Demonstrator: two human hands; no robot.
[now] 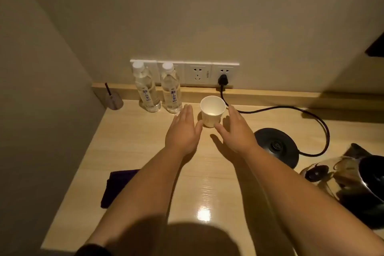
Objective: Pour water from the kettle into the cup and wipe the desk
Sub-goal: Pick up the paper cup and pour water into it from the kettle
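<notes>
A white paper cup point(212, 110) stands upright near the back of the light wooden desk point(128, 143). My left hand point(184, 131) lies flat just left of it, fingers straight, thumb close to the cup's base. My right hand point(235, 131) is flat on the cup's right side, thumb near its foot. Neither hand holds anything. A shiny steel kettle point(351, 178) sits off its stand at the right edge, partly cut off by the frame. A dark purple cloth point(116, 187) lies folded at the front left, partly under my left forearm.
The kettle's round black base point(278, 145) sits right of my right hand, its cord point(307, 112) looping to a plug in the wall sockets point(197, 72). Two water bottles point(145, 89) point(170, 89) stand at the back. A small holder with a stick point(113, 100) occupies the back-left corner.
</notes>
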